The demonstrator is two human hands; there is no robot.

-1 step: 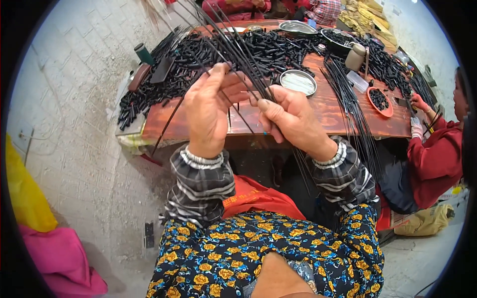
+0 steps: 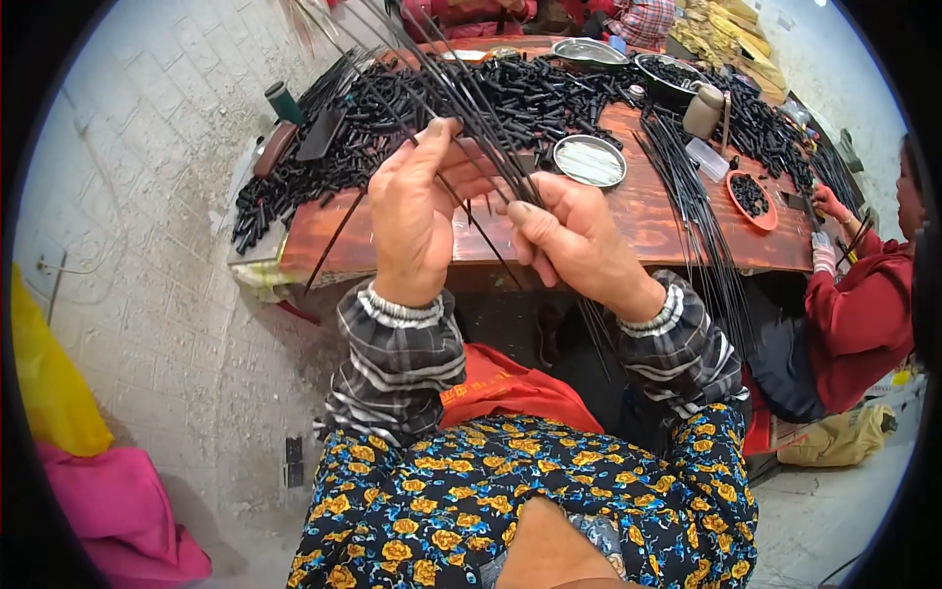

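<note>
A black rod (image 2: 496, 252) has slid lower beside the left hand (image 2: 417, 211), loosely curled, its hold unclear; the right hand (image 2: 581, 239) grips a rod bundle (image 2: 479, 118).

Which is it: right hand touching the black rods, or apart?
Touching: the head view shows the right hand gripping the black rods, which pass through its grasp.

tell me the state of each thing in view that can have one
right hand: closed on a bundle of thin black rods
left hand: fingers curved, grip unclear
bundle of thin black rods: held slanting
loose black rods: lying over the table edge
short black tubes: heaped
round metal dish: holding white sticks
orange bowl: holding small black pieces
khaki bottle: upright
</note>
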